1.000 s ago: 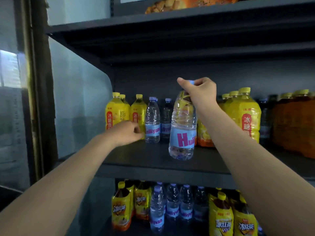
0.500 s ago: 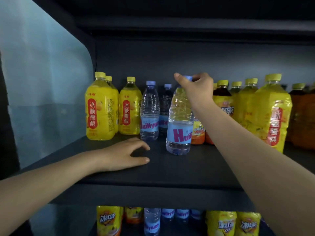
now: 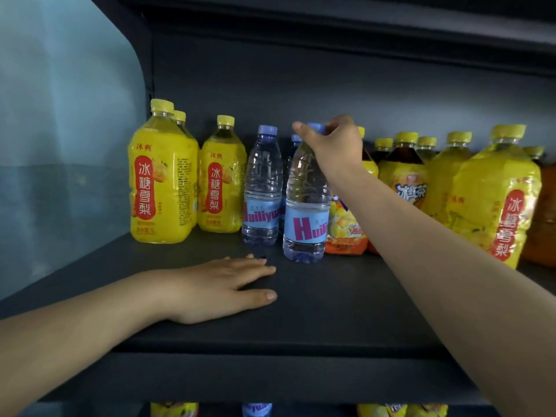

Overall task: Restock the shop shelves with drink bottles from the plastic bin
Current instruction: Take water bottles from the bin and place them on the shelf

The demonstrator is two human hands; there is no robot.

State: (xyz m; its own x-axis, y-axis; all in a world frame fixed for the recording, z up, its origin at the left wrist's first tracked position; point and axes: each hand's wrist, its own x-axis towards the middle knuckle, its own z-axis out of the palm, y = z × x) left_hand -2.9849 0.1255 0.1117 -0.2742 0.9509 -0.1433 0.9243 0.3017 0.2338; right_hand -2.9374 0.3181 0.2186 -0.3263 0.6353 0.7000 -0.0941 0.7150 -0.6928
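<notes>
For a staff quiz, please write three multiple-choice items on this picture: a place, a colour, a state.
1. Where does the left-hand grip rest? A on the shelf board; B on a yellow bottle; C on the glass.
2. What colour is the cap of the water bottle under the right-hand grip? A yellow; B blue; C red.
3. The right-hand grip is: A flat and open; B curled on the cap; C hanging idle.
Answers: A, palm flat on the dark board; B, blue shows inside the grip; B, it pinches the cap.
</notes>
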